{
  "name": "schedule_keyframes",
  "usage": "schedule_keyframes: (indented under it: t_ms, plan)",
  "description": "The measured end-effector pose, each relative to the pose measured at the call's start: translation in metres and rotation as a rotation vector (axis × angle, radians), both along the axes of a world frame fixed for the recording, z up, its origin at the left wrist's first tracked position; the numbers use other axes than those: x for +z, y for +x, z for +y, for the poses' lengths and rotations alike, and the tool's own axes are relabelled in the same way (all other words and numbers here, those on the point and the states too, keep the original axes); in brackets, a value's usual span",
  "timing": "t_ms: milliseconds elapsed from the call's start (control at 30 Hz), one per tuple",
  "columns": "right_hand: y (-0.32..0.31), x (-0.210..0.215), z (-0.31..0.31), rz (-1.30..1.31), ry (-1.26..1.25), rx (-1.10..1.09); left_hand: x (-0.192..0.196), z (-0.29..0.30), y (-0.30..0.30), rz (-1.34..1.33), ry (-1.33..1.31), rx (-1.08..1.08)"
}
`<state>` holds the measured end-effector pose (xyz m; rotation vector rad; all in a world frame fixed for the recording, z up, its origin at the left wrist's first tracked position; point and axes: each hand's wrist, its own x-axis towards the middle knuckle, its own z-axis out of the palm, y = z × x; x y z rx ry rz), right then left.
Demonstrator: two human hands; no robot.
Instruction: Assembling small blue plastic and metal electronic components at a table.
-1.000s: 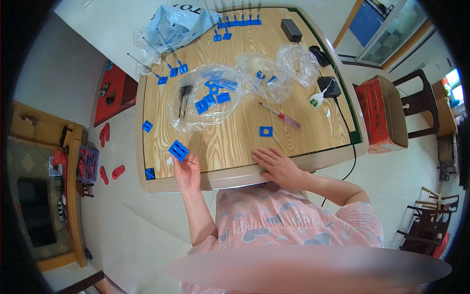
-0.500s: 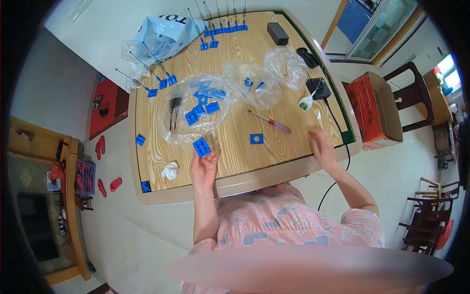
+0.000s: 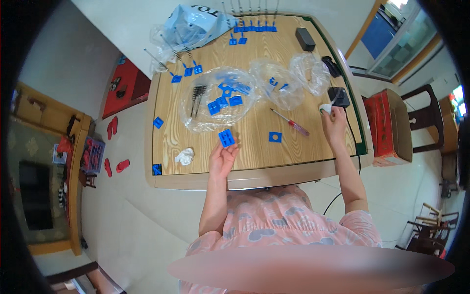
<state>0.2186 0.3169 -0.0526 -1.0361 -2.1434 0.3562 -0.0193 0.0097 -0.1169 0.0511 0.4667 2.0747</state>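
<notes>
- A person in a pink patterned top works at a wood-grain table [image 3: 254,159], left hand [image 3: 223,160] raised over its near edge, thumb and fingers closed around a blue slotted block [image 3: 226,138].
- The right hand [image 3: 335,126] reaches out to a small white bottle [image 3: 325,107] beside a black adapter [image 3: 339,96]; the fingers are curled at the bottle, though whether they grip it firmly cannot be told.
- Apparently finished: a row of blue bases [image 3: 254,29] at the far edge, topped with upright springs, with two more bases [image 3: 238,41] just in front and three spring-topped pieces [image 3: 188,72] at the far left.
- Apparently unfinished: the held block, which bears no spring, and a square blue plate [image 3: 270,137] with a round hole, lying flat near a red-handled screwdriver [image 3: 297,128].
- Also seemingly left over are loose blue parts [image 3: 214,107] and dark springs [image 3: 198,94] on a clear plastic bag [image 3: 196,125], plus tiny blue pieces [image 3: 273,82] on a second bag [image 3: 290,100].
- Near the left edge lie another blue block [image 3: 158,122] and a crumpled white tissue [image 3: 185,156].
</notes>
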Motion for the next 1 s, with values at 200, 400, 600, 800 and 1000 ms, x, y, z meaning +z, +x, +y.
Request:
schedule_keyframes:
  t_ms: [200, 400, 600, 800, 1000]
  plan:
    - [-0.020, 0.012, -0.070, 0.288, -0.275, 0.236, 0.005, 0.000, 0.000, 0.075, 0.042, -0.022]
    - [-0.026, -0.043, -0.097, 0.455, -0.262, 0.284, 0.013, 0.004, 0.005, 0.094, 0.040, -0.018]
    - [-0.026, -0.039, -0.098, 0.494, -0.270, 0.262, 0.019, 0.005, 0.006, 0.439, -0.229, 0.024]
    - [-0.025, -0.044, -0.096, 0.562, -0.282, 0.216, 0.053, 0.009, 0.003, 0.919, -0.607, 0.144]
    - [-0.024, -0.045, -0.095, 0.557, -0.278, 0.220, 0.045, -0.001, 0.003, 0.235, -0.159, -0.032]
